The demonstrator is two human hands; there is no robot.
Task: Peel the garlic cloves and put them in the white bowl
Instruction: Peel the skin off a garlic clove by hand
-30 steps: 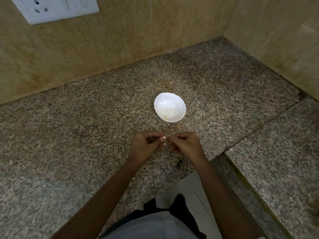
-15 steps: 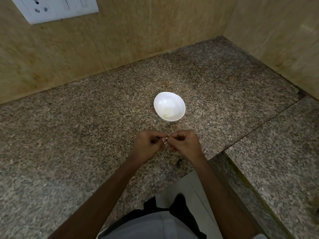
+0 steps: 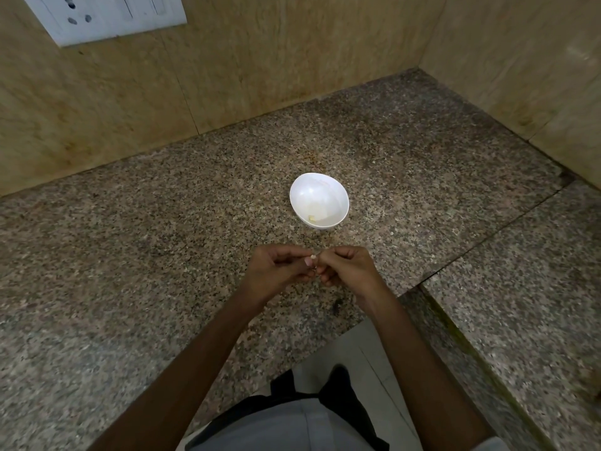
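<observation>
My left hand (image 3: 276, 270) and my right hand (image 3: 348, 268) meet fingertip to fingertip above the granite counter, a little in front of the white bowl (image 3: 338, 193). Between the fingertips a small pale garlic clove (image 3: 313, 256) shows; both hands pinch it with curled fingers. Most of the clove is hidden by the fingers. The bowl stands upright on the counter, with a small yellowish peeled piece (image 3: 311, 218) lying inside near its front wall.
The speckled granite counter (image 3: 130, 255) runs into a corner with beige stone walls behind and to the right. A white switch plate (image 3: 104, 14) is on the back wall, upper left. A dark speck (image 3: 338, 304) lies near the counter's front edge.
Both hands have stayed together at the same spot, shifting only slightly while the fingers work at the clove. The bowl has not moved.
</observation>
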